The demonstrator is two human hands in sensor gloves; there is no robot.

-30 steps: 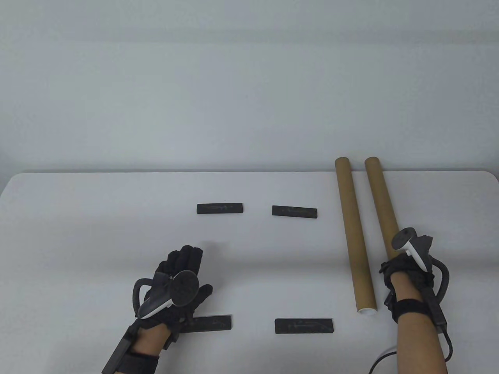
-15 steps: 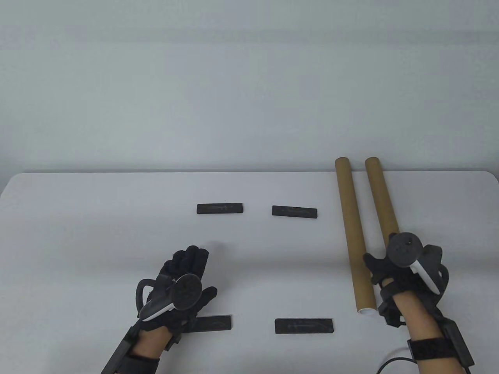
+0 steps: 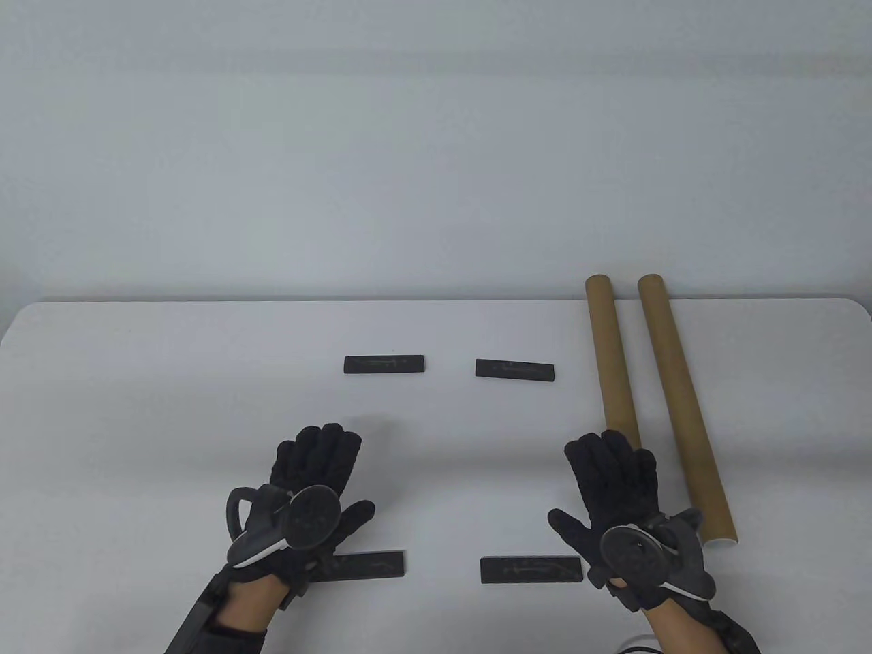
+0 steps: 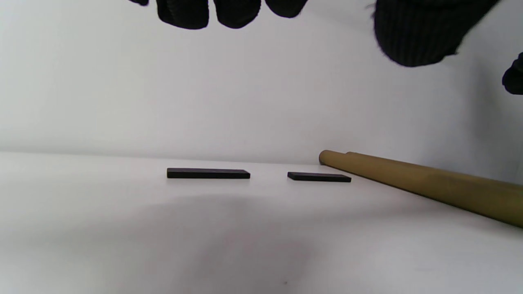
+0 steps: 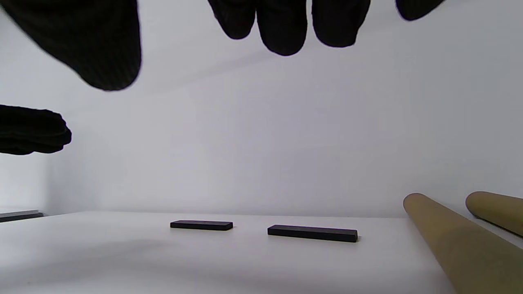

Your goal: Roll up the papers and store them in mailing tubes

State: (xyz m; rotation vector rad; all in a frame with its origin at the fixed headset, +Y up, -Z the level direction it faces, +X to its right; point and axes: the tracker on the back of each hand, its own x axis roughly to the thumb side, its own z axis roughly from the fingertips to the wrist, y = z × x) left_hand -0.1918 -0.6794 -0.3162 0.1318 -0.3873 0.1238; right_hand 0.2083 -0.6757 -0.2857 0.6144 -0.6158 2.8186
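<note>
Two flat, empty gloved hands, left hand [image 3: 317, 477] and right hand [image 3: 613, 480], hover mid-frame between four black weights [image 3: 384, 364], likely pinning white paper; two cardboard tubes [image 3: 616, 361] wait at right.

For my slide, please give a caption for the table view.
Two gloved hands, left and right, hover beside two tubes.

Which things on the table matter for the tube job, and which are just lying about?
For the job:
left mailing tube
right mailing tube
left hand, open
right hand, open
No paper is visible.

Lying about:
four flat black bars, e.g.
</note>
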